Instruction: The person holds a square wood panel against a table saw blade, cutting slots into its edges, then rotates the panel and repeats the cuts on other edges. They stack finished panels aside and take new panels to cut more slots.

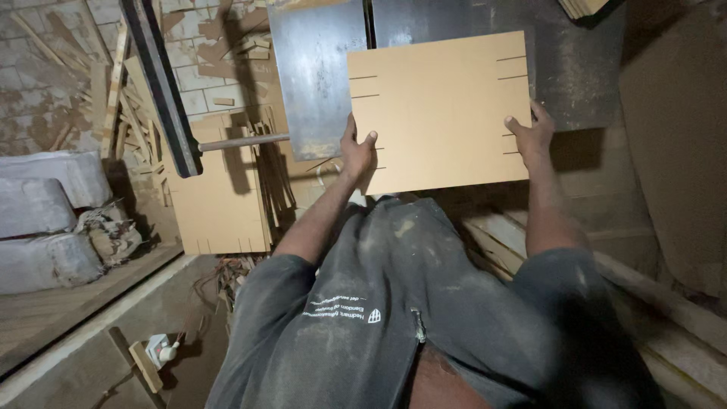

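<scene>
A tan fibreboard panel [439, 106] with short slots cut into its left and right edges lies flat on a dark metal machine table [318, 76]. My left hand [356, 151] grips the panel's near left corner. My right hand [532, 136] holds its near right edge, fingers on top. Both forearms reach forward over my dusty grey shirt.
A stack of similar slotted tan panels [219, 204] sits lower left, beside several wood offcuts [129, 113] on a tiled floor. A dark metal bar [163, 83] with a rod stands left of the table. Filled grey sacks [45, 212] lie far left. A large brown board [674, 136] leans at right.
</scene>
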`<move>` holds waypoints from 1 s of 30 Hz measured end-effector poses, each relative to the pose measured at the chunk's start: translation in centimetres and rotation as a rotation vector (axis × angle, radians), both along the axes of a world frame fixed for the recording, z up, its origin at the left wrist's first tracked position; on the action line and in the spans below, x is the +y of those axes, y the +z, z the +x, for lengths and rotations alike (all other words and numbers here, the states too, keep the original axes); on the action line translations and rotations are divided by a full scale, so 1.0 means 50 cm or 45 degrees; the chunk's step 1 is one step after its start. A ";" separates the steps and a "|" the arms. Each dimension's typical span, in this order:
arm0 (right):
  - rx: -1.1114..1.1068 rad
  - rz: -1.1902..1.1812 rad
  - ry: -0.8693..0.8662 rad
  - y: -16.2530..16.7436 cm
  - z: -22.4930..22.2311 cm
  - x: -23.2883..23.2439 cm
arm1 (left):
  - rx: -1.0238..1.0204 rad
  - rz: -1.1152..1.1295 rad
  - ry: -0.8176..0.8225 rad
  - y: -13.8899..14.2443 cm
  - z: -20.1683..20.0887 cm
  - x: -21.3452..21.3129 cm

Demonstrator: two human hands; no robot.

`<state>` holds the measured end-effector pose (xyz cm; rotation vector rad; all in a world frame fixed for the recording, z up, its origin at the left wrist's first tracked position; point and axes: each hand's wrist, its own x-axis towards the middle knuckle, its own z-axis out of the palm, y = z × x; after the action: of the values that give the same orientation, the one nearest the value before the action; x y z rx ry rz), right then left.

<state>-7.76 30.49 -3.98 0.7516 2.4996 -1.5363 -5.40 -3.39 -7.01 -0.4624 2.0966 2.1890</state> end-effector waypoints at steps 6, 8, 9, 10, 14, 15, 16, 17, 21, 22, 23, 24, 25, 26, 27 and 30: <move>0.054 -0.074 0.045 0.010 -0.045 -0.007 | 0.064 0.062 -0.009 0.010 -0.043 0.001; 0.066 -0.078 0.064 0.011 -0.063 -0.008 | 0.076 0.060 -0.001 0.016 -0.059 0.003; 0.058 -0.052 0.047 0.010 -0.071 -0.009 | 0.091 0.067 0.015 0.018 -0.068 0.004; 0.049 -0.025 0.031 0.009 -0.079 -0.009 | 0.104 0.074 0.032 0.020 -0.077 0.003; 0.228 -0.186 0.114 0.006 -0.105 -0.016 | 0.037 -0.034 -0.015 0.019 -0.110 -0.005; 0.239 -0.211 0.104 0.005 -0.106 -0.017 | 0.039 -0.044 -0.020 0.019 -0.113 -0.008; 0.252 -0.235 0.095 0.003 -0.104 -0.017 | 0.043 -0.053 -0.024 0.016 -0.113 -0.010; 0.216 -0.167 0.105 -0.001 -0.098 -0.015 | 0.092 -0.027 -0.032 0.011 -0.109 -0.012; 0.103 0.055 0.118 -0.014 -0.041 -0.007 | 0.080 -0.037 -0.065 -0.003 -0.054 -0.021; 0.084 0.099 0.112 -0.019 -0.023 -0.007 | 0.027 -0.067 -0.076 -0.006 -0.034 -0.024; 0.115 0.037 0.112 -0.026 -0.007 -0.010 | 0.036 -0.053 -0.051 -0.009 -0.015 -0.029; 0.146 -0.024 0.109 -0.034 0.008 -0.013 | 0.045 -0.039 -0.028 -0.012 0.003 -0.036; 0.174 -0.087 0.103 -0.043 0.017 -0.018 | 0.051 -0.026 -0.010 -0.016 0.018 -0.044; 0.167 0.035 0.106 -0.053 0.021 -0.025 | -0.006 -0.099 0.016 -0.019 0.029 -0.055; 0.158 0.160 0.107 -0.062 0.023 -0.036 | -0.065 -0.170 0.039 -0.023 0.035 -0.068; 0.177 -0.021 0.091 -0.080 0.012 -0.070 | -0.050 -0.135 0.037 -0.031 0.030 -0.106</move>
<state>-7.17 27.01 -8.00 0.5645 2.5767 -1.6350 -3.88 -8.69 -8.57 -0.5435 2.2071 2.0727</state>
